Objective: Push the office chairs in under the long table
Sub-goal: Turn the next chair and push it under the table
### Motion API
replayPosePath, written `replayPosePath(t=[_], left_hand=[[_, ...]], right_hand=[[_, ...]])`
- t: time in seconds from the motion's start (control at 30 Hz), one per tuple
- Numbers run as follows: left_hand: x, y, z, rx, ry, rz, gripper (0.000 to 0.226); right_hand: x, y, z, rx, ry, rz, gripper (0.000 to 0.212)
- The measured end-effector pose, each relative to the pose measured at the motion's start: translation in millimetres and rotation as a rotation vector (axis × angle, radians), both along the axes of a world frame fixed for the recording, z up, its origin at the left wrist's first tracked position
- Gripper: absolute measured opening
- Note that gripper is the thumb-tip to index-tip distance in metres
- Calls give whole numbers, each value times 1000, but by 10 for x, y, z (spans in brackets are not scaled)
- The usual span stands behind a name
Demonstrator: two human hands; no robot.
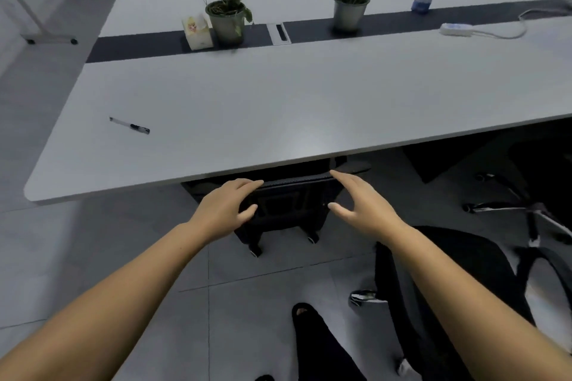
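chair [289, 195]: backrest already tucked at the near edge of the long table [278, 120], castors just outside it
left hand [227, 209]: fingers spread, relaxed, at the backrest top; no grip
right hand [360, 206]: fingers apart, hovering beside it
risk: armrest catching the table edge — chair stalls
risk: second chair [458, 284], near my right arm and out from the table — I may clip it

Both bare forearms extend forward from the lower corners of the view and converge toward the centre. Left hand [226, 210]: back of the hand up, fingers relaxed and slightly bent, thumb spread toward the centre. Right hand [360, 204]: back up, fingers nearly straight and pointing forward-left, thumb spread inward. Neither grip closes on anything. The hands are level and apart.
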State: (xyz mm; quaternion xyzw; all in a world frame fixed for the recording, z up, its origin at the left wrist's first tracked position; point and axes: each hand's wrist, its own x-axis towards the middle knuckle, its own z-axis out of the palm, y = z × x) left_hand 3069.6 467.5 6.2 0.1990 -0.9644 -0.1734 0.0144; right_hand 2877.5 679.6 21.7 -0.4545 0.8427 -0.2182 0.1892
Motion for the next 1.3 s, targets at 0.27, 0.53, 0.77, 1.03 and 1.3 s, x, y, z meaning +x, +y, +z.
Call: replayPosePath(t=[0.27,0.53,0.77,1.03,1.3], left_hand=[[848,953,479,388,409,-51,51],[1490,2159,546,686,427,-37,52],[1327,3405,436,790,365,-139,49],[854,5082,430,836,316,-251,49],[291,5676,396,779,362,-188,49]], right_hand=[[1389,1373,284,-473,-325,-482,55],[2483,2708,343,-711,-450,-921,55],[2813,3947,250,-793,-416,-1109,53],[2549,5523,313,-820,-365,-1190,47],[1820,6176,257,-799,-344,-1138,43]])
